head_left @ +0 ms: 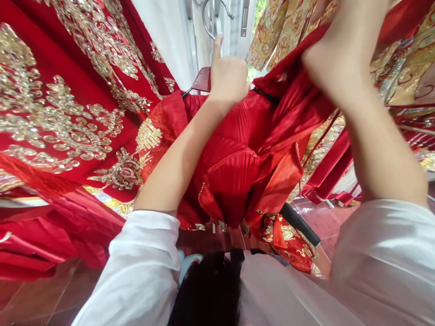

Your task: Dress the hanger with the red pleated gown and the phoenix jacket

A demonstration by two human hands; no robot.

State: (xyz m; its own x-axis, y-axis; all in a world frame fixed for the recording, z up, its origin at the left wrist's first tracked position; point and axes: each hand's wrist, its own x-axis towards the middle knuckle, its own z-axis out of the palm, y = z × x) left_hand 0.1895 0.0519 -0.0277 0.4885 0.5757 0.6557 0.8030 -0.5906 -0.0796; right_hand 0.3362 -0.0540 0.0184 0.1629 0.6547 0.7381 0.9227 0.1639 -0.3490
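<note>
A: Where is the dress [238, 170] located?

B: The dress, red and pleated at the front, is positioned at the centre of the view. It is carried on the hanger [203, 79], one dark red end of which is exposed at 11 o'clock. Gold embroidery [149, 135] is borne on the dress at its 10 o'clock side.

A: How is the left hand [229, 74] set?

B: It is closed around the middle of the hanger, at 12 o'clock. The thumb is held upright, just beside the stem of the metal hook [205, 20].

A: And the right hand [345, 47]?

B: It is placed at 2 o'clock, bent at the wrist and blurred. Loose red fabric [299, 93] is gathered next to it. The fingers are not clearly shown, so whether the fabric is gripped cannot be told.

A: What is found around the dress?

B: Beaded red gowns [64, 102] are hung at 10 o'clock and gold garments [277, 27] at 1 o'clock. A door frame [243, 27] is seen at 12 o'clock. A black bar [301, 224] is seen above the tiled floor [335, 217] at 4 o'clock. Dark hair [207, 290] is shown at 6 o'clock.
</note>
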